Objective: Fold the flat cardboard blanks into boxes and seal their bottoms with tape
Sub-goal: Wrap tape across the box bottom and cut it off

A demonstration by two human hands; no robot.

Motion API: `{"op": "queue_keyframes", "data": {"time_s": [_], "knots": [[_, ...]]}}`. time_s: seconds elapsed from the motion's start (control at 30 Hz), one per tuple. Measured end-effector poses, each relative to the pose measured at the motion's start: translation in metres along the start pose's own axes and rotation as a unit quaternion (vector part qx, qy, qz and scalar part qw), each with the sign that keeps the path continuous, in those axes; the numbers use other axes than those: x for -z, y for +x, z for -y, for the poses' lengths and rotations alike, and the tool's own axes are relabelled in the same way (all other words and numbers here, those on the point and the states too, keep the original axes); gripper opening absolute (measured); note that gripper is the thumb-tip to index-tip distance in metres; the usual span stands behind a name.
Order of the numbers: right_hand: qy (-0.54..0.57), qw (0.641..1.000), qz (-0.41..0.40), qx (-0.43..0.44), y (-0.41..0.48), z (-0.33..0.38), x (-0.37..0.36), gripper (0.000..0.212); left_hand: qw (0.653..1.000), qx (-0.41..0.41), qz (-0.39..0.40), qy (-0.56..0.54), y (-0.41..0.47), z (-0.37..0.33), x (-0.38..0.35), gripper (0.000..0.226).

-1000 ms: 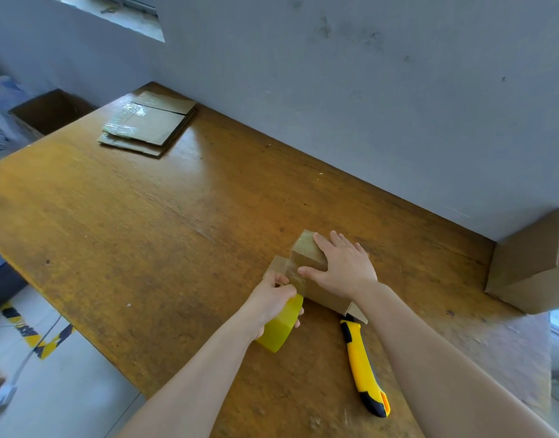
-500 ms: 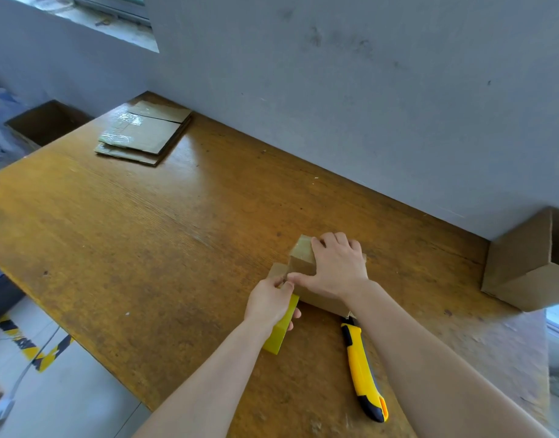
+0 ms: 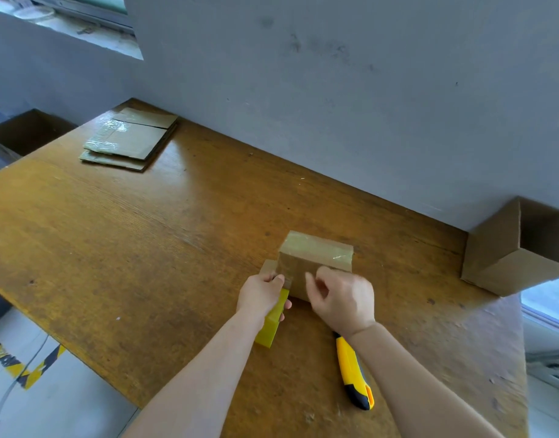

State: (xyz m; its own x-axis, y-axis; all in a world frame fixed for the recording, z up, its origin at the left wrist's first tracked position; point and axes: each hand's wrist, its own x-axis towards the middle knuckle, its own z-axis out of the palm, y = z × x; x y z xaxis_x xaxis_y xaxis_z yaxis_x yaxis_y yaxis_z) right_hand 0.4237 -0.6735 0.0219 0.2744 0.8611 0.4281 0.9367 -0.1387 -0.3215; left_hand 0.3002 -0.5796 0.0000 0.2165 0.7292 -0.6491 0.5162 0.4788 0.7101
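Note:
A small folded cardboard box [image 3: 316, 252] stands on the wooden table [image 3: 145, 241], its taped bottom facing up. My left hand [image 3: 260, 295] grips a yellow tape roll [image 3: 271, 320] against the box's near left corner, with tape running onto the box side. My right hand [image 3: 343, 300] hovers just in front of the box with fingers loosely curled, holding nothing. A stack of flat cardboard blanks [image 3: 129, 139] lies at the table's far left corner.
A yellow and black utility knife [image 3: 354, 373] lies on the table below my right wrist. A finished open box [image 3: 512, 248] lies on its side at the right edge by the grey wall. An open carton [image 3: 25, 129] stands beyond the table's left end.
My right hand has lifted off the box top and drawn back toward me, fingers curling. The taped top is now uncovered. My left hand stays with the tape roll.

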Motion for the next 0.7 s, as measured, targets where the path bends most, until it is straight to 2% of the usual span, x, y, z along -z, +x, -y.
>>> {"op": "queue_keyframes", "data": {"time_s": [0.07,0.1,0.13,0.2,0.27,0.37,0.47,0.6,0.63,0.7], "knots": [[-0.066,0.995,0.077,-0.009,-0.025,-0.003,-0.007,0.039,1.000,0.000,-0.005,0.010,0.001,0.000,0.000,0.038],[-0.108,0.984,0.140,-0.037,-0.036,-0.005,-0.010,0.034,1.000,0.000,-0.005,0.007,0.001,0.001,0.000,0.041],[-0.145,0.963,0.212,-0.081,-0.044,-0.006,-0.009,0.028,1.000,-0.001,-0.003,0.003,0.001,0.002,0.000,0.043],[-0.189,0.911,0.321,-0.175,-0.056,-0.009,-0.008,0.042,1.000,-0.003,-0.004,0.003,0.002,0.003,-0.001,0.043],[-0.177,0.878,0.367,-0.251,-0.061,-0.014,-0.005,0.051,1.000,-0.003,-0.006,0.006,0.002,0.003,-0.001,0.044],[-0.132,0.865,0.362,-0.323,-0.057,-0.020,0.000,0.036,1.000,-0.001,-0.007,0.004,0.004,0.004,-0.002,0.045],[-0.127,0.865,0.326,-0.359,-0.050,-0.026,0.007,0.022,1.000,0.000,-0.008,0.010,0.005,0.004,-0.002,0.042],[-0.102,0.844,0.300,-0.433,-0.050,-0.042,0.015,0.022,1.000,0.002,-0.002,-0.008,0.006,0.005,-0.002,0.039],[-0.078,0.836,0.269,-0.472,-0.050,-0.047,0.017,0.023,1.000,0.001,-0.001,-0.011,0.006,0.005,-0.002,0.039],[-0.008,0.831,0.152,-0.535,-0.048,-0.052,0.021,0.022,1.000,-0.003,-0.005,-0.008,0.006,0.005,-0.002,0.038]]}}
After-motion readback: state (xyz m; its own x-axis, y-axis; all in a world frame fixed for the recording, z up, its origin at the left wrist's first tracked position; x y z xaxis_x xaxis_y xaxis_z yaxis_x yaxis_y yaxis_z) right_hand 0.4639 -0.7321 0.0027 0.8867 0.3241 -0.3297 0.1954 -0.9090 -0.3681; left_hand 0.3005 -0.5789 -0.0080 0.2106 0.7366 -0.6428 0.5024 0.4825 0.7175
